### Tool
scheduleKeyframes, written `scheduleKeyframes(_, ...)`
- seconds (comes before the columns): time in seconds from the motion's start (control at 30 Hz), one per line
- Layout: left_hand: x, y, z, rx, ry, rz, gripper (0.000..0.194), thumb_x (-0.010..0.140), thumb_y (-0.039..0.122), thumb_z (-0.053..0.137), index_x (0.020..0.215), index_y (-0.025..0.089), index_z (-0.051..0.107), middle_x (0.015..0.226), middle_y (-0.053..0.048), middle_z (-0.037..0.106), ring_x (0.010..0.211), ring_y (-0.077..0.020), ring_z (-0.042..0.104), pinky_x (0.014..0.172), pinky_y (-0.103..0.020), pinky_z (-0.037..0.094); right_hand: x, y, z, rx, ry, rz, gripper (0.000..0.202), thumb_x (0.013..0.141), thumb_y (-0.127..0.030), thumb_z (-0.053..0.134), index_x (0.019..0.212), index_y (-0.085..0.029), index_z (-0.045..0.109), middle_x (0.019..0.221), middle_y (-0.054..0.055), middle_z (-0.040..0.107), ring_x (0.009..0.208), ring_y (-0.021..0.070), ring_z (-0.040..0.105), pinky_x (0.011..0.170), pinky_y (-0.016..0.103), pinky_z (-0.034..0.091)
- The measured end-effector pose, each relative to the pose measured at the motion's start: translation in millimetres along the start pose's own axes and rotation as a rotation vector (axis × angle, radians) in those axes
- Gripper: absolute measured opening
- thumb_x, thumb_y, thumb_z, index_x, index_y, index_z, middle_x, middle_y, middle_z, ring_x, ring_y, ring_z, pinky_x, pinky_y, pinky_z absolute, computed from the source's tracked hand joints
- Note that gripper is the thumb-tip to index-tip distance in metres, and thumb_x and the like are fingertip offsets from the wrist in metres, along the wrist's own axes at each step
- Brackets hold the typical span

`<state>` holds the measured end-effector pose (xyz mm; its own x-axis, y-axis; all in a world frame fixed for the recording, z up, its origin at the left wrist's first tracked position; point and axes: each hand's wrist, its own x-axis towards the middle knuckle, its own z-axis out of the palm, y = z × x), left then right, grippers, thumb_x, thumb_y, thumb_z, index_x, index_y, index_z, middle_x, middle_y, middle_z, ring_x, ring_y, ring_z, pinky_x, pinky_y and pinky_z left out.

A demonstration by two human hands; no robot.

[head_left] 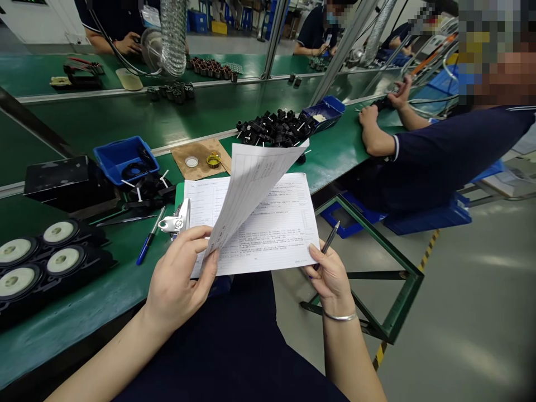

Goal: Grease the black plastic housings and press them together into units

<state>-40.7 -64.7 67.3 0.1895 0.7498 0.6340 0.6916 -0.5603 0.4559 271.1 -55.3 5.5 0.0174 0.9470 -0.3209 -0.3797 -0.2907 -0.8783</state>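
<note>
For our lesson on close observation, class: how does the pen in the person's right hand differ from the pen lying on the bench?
The held pen is gripped in the right hand, while the lying pen rests on the green bench.
The held pen looks dark grey; the lying pen is blue at its near end and paler beyond.
Both are slim, with their far ends slanting rightward in the picture.

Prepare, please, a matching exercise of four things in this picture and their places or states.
1. left hand
2. right hand
3. blue pen
4. white disc

A. on brown cardboard
B. holding a dark pen
C. on the green table
D. holding a raised page

Pairs: 1-D, 2-B, 3-C, 4-A
</note>
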Motion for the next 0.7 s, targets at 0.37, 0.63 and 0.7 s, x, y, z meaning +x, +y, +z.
scheduleKeyframes(0.37,0.9,-0.7,-10.6,0.057,0.062,0.013,0.023,0.086,0.007,0.063,0.104,0.019,0.055,0.106,-0.008,0.067,0.103,-0.0230,0.067,0.086,-0.037,0.056,5.1,-1.5,12.7,0.006,-0.069,-0.005,0.035,0.080,-0.033,0.076,0.110,-0.019,0.067,0.088,0.004,0.063,0.046,-0.0012,0.026,0.036,0.016,0.010)
scheduleKeyframes(0.63,-3.3,-4.1,-17.9,0.061,0.082,-0.017,0.023,0.085,0.006,0.063,0.104,0.018,0.057,0.108,-0.009,0.067,0.106,-0.0238,0.066,0.089,-0.038,0.055,10.2,-0.1,22.5,0.020,-0.076,0.005,0.032,0.079,-0.033,0.076,0.105,-0.017,0.067,0.074,0.000,0.055,0.047,-0.0001,0.022,0.036,0.016,0.010)
scheduleKeyframes(0.7,-3.8,-4.7,-19.6,0.074,0.089,-0.020,0.023,0.085,0.007,0.063,0.104,0.018,0.057,0.107,-0.008,0.067,0.106,-0.0237,0.066,0.089,-0.038,0.055,10.9,0.3,24.2,0.021,-0.082,0.008,0.031,0.079,-0.033,0.076,0.104,-0.017,0.068,0.075,0.000,0.054,0.047,-0.0004,0.022,0.036,0.016,0.010)
